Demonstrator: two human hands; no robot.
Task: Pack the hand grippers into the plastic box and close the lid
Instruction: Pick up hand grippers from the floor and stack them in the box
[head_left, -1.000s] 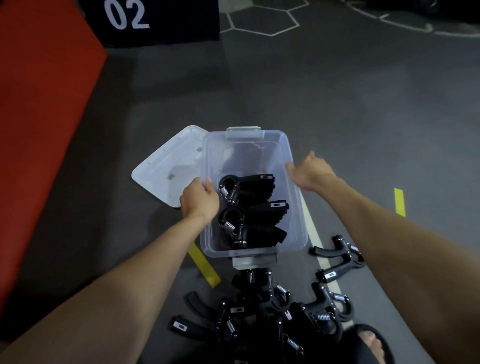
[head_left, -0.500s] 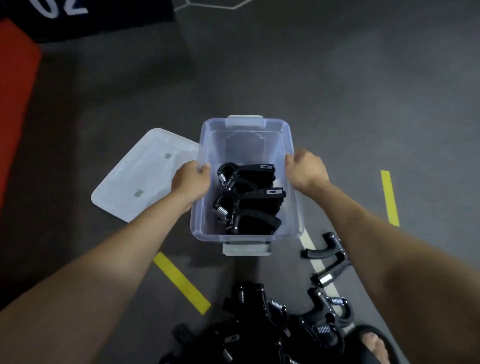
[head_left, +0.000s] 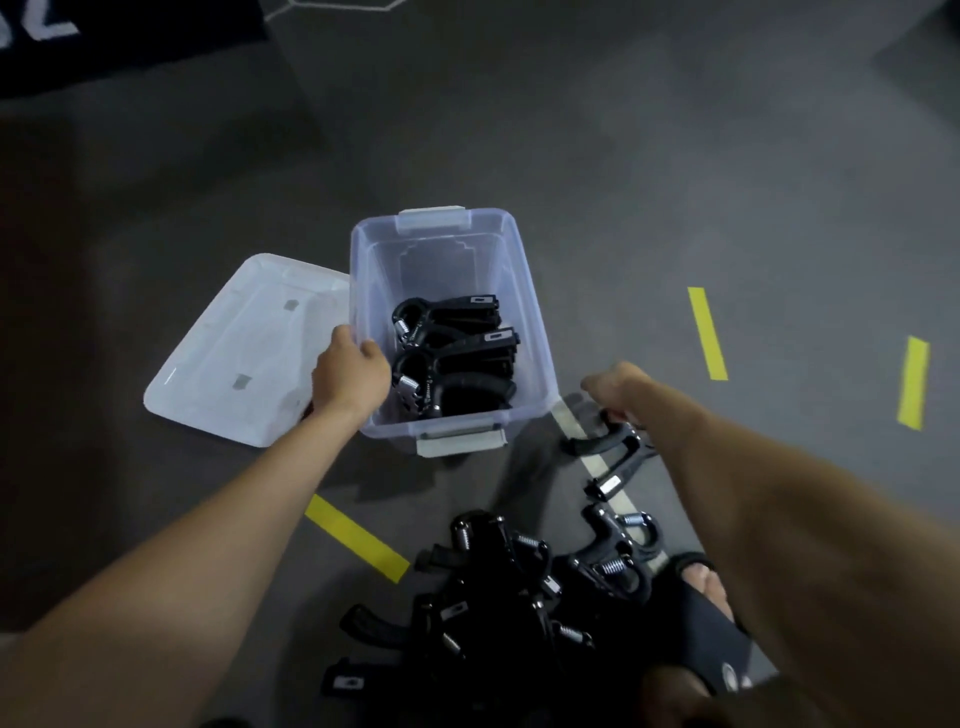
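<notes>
A clear plastic box (head_left: 531, 312) stands open on the grey floor, with several black hand grippers (head_left: 457, 358) stacked in its near half. Its clear lid (head_left: 244, 353) lies flat on the floor at the box's left. My left hand (head_left: 348, 374) grips the box's left rim. My right hand (head_left: 618, 384) is off the box, down at its near right corner, fingers curled over the head of a loose hand gripper (head_left: 589, 445) on the floor. A pile of more hand grippers (head_left: 498, 597) lies near my feet.
My foot in a black sandal (head_left: 701, 582) is beside the pile on the right. Yellow tape strips (head_left: 356, 538) mark the floor, with two more to the right (head_left: 706, 332). A black panel with white numerals (head_left: 104, 41) stands far left.
My right hand left the box's right rim and dropped to the loose hand gripper on the floor. My left hand stayed on the left rim. The view tilted down.
</notes>
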